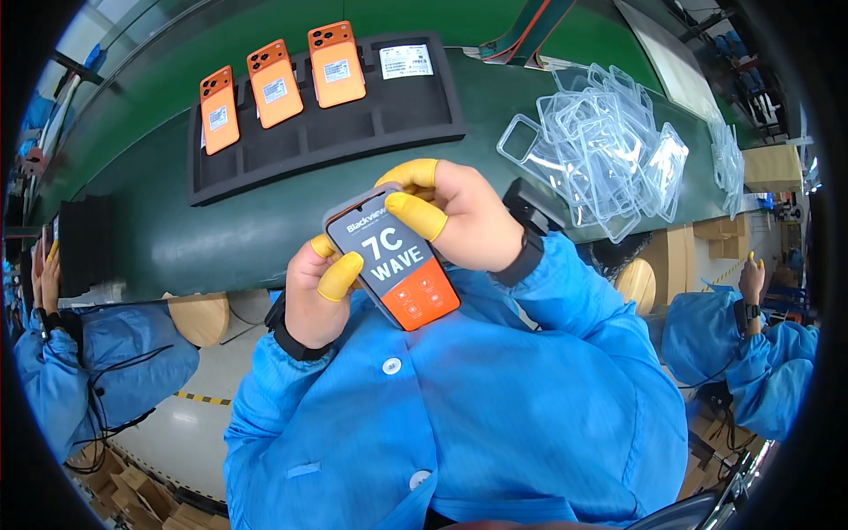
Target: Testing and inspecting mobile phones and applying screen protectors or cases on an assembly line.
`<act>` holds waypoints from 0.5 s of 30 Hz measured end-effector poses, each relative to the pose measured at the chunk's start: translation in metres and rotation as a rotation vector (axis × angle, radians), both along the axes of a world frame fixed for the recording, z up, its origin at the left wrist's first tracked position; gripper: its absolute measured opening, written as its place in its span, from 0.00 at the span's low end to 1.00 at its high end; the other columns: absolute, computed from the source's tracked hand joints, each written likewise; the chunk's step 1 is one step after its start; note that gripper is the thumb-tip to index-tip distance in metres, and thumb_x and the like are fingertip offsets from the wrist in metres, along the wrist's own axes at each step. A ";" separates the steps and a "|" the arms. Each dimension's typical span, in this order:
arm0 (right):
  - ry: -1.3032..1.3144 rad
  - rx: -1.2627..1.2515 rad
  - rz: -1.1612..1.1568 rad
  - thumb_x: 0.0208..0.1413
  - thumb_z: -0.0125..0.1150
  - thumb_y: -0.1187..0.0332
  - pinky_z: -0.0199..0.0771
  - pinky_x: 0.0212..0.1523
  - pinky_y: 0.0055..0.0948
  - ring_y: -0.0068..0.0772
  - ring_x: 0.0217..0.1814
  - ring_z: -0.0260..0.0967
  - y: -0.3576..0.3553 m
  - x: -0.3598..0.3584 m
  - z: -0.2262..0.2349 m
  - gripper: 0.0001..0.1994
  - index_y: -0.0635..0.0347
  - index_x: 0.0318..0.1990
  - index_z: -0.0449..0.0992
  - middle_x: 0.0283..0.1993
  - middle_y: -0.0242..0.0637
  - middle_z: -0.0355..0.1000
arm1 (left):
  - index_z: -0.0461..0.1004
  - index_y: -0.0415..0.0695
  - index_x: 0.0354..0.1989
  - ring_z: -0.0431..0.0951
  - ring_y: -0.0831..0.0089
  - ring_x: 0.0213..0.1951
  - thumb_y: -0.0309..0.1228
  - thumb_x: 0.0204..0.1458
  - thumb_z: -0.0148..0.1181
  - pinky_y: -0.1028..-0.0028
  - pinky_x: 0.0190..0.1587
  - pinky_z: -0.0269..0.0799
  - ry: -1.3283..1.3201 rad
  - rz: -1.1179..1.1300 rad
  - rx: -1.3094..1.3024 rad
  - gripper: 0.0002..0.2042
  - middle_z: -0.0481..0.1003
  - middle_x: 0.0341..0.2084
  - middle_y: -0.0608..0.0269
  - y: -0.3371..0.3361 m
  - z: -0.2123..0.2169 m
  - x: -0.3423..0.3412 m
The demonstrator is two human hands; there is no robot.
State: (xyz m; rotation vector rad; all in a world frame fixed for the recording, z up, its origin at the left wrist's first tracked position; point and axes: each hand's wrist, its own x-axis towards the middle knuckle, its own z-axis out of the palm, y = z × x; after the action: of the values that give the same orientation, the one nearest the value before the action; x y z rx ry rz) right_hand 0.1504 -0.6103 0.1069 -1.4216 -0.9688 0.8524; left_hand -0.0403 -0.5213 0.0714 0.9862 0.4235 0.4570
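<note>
Blue fabric smock [530, 397] nearest. Left grip [320, 296], right grip [468, 216] pinch grey-orange rectangular phone [402, 274] by edges; green desk [141, 230] runs left of black foam tray's [411, 115] edge.

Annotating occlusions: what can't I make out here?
Held phone: head view, its back faces away.
Left hand, right hand: head view, some fingers hidden behind phone or hands.
Clear cases: head view, overlap hides exact count.
Orange phones: head view, print on labels too small.
Right-side co-worker: head view, cut off by rim.
</note>
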 end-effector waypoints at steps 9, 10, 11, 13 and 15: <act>0.303 0.019 0.005 0.59 0.58 0.72 0.76 0.41 0.24 0.24 0.39 0.75 0.004 -0.006 -0.008 0.09 0.67 0.44 0.76 0.37 0.37 0.77 | 0.69 0.38 0.53 0.75 0.73 0.47 0.32 0.60 0.53 0.71 0.50 0.71 0.167 -0.241 0.082 0.16 0.74 0.47 0.61 0.007 -0.001 -0.009; 0.266 0.002 0.008 0.59 0.58 0.72 0.76 0.41 0.24 0.24 0.39 0.75 0.005 -0.006 -0.007 0.09 0.67 0.45 0.75 0.37 0.37 0.77 | 0.70 0.37 0.54 0.74 0.74 0.48 0.30 0.61 0.52 0.71 0.52 0.69 0.121 -0.246 0.116 0.16 0.74 0.48 0.62 0.001 -0.002 -0.004; 0.228 -0.014 0.012 0.59 0.58 0.73 0.76 0.41 0.24 0.24 0.39 0.75 0.006 -0.005 -0.008 0.10 0.67 0.45 0.75 0.37 0.36 0.77 | 0.70 0.37 0.54 0.74 0.74 0.48 0.30 0.61 0.52 0.71 0.52 0.69 0.124 -0.241 0.116 0.16 0.74 0.48 0.62 0.003 -0.002 -0.003; 0.227 -0.020 0.027 0.60 0.58 0.72 0.75 0.41 0.24 0.23 0.40 0.75 0.006 -0.002 -0.012 0.10 0.67 0.47 0.75 0.38 0.37 0.77 | 0.70 0.37 0.54 0.74 0.75 0.49 0.29 0.61 0.52 0.72 0.53 0.69 0.154 -0.257 0.181 0.15 0.74 0.49 0.62 0.006 -0.002 0.000; 0.224 -0.027 0.043 0.60 0.57 0.72 0.75 0.42 0.24 0.22 0.41 0.74 0.005 -0.001 -0.017 0.11 0.67 0.48 0.74 0.40 0.37 0.77 | 0.71 0.37 0.54 0.74 0.75 0.48 0.29 0.61 0.52 0.72 0.53 0.69 0.147 -0.233 0.181 0.15 0.75 0.48 0.62 0.004 -0.002 0.000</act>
State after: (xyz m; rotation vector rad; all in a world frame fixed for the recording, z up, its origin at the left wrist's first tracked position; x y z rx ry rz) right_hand 0.1498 -0.6054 0.0900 -1.3004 -0.8221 1.0361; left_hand -0.0405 -0.5170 0.0691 1.2337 0.3979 0.2146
